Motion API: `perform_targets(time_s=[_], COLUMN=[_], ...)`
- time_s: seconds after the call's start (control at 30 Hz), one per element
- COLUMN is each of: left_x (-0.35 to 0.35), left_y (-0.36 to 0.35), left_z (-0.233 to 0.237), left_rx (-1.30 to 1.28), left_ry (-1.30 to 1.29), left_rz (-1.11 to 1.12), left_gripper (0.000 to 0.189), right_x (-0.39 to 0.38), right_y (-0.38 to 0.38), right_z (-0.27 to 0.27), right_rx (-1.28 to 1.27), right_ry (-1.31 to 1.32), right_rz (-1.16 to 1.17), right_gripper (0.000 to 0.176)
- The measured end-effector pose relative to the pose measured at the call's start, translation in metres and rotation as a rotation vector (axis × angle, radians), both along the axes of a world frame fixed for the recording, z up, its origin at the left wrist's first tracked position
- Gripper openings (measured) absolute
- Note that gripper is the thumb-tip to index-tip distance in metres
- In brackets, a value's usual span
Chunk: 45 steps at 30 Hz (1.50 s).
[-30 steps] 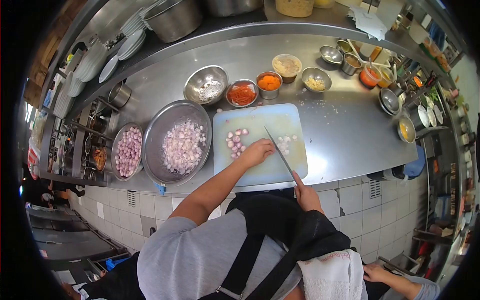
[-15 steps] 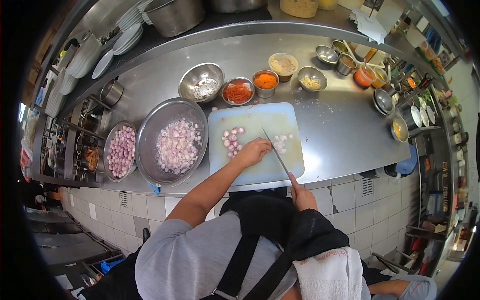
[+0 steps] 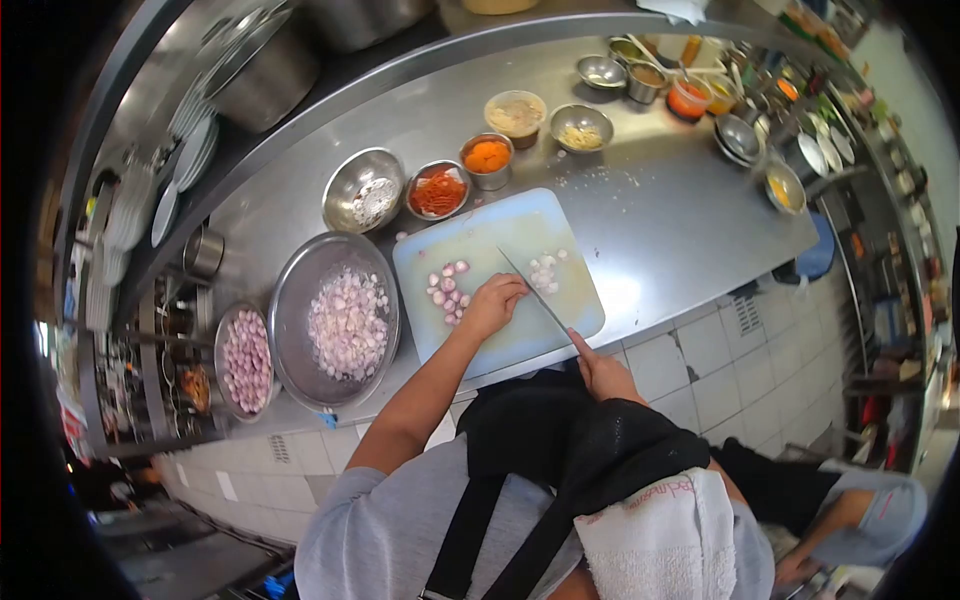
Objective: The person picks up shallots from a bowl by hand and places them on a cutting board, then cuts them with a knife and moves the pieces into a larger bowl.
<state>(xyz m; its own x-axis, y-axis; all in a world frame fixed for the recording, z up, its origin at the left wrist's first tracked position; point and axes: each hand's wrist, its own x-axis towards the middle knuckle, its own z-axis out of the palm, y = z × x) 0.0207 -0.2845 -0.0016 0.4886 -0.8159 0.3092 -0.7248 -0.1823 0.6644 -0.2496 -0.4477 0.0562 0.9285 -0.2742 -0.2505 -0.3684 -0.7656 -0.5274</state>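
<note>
My right hand (image 3: 606, 376) grips the handle of a knife (image 3: 541, 301), its blade slanting up and left over the pale cutting board (image 3: 450, 345). Against the blade's left side, my left hand (image 3: 497, 300) is closed with fingers curled down; whatever they hold is hidden beneath them. Several whole peeled shallots (image 3: 448, 290) lie on the board to the left of that hand. Right of the blade sits a small group of cut pale shallot pieces (image 3: 544, 271). A large metal bowl (image 3: 290, 375) of chopped shallots (image 3: 348, 322) stands left of the board.
Further left is a bowl of whole shallots (image 3: 247, 362). Behind the board stand a metal bowl (image 3: 338, 185), a bowl of red shreds (image 3: 438, 190), an orange-filled pot (image 3: 487, 156) and a lidded tub (image 3: 515, 117). Another person's arm (image 3: 838, 520) shows at lower right.
The whole view has tilted and shifted as my head moved. Both hands keep their place on the board and knife. The person at lower right shows more.
</note>
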Motion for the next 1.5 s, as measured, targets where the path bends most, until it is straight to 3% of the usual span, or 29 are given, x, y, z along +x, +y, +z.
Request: perform_targets(time_s=[0.27,0.37,0.47,0.57,0.67,0.8,0.97,1.1,1.4,1.47,1.5], left_x=[0.000,0.001,0.000,0.001,0.002,0.001,0.000,0.001,-0.014,-0.017,-0.021], left_y=[0.000,0.001,0.001,0.003,0.002,0.005,0.003,-0.006,-0.015,-0.018,-0.018], left_z=[0.002,-0.003,0.001,0.004,0.000,0.000,0.009,0.010,-0.013,-0.040,-0.036], left_rx=[-0.028,-0.022,-0.024,-0.007,-0.024,-0.040,-0.017,-0.081,0.007,-0.156,-0.156], left_ry=[-0.006,-0.017,-0.001,-0.013,-0.013,-0.072,0.030,-0.021,0.344,0.671,0.673], left_rz=[0.013,0.018,0.017,0.013,-0.001,0.022,0.021,0.019,0.348,0.400,0.401], left_gripper=[0.015,0.014,0.013,0.014,0.013,0.013,0.013,0.015,0.018,0.018,0.018], right_x=[-0.002,0.003,-0.001,0.003,-0.003,0.000,-0.001,-0.003,-0.007,-0.006,-0.005], right_y=[0.001,0.006,0.005,0.009,0.007,0.010,-0.006,-0.014,-0.012,-0.011,-0.011], right_z=[-0.006,0.015,-0.008,0.019,-0.007,0.015,-0.017,-0.012,-0.010,-0.005,-0.005], right_rx=[0.029,0.033,0.049,0.053,0.094,0.067,0.231,0.374,0.239,0.206,0.206], right_ry=[0.009,0.031,0.005,0.002,-0.053,-0.015,-0.066,-0.086,-0.029,-0.018,-0.016], right_rz=[0.005,-0.015,-0.017,-0.030,-0.023,-0.008,-0.037,-0.067,-0.076,-0.074,-0.074], right_gripper=[0.069,0.068,0.067,0.066,0.065,0.065,0.065,0.065,0.064,0.064,0.064])
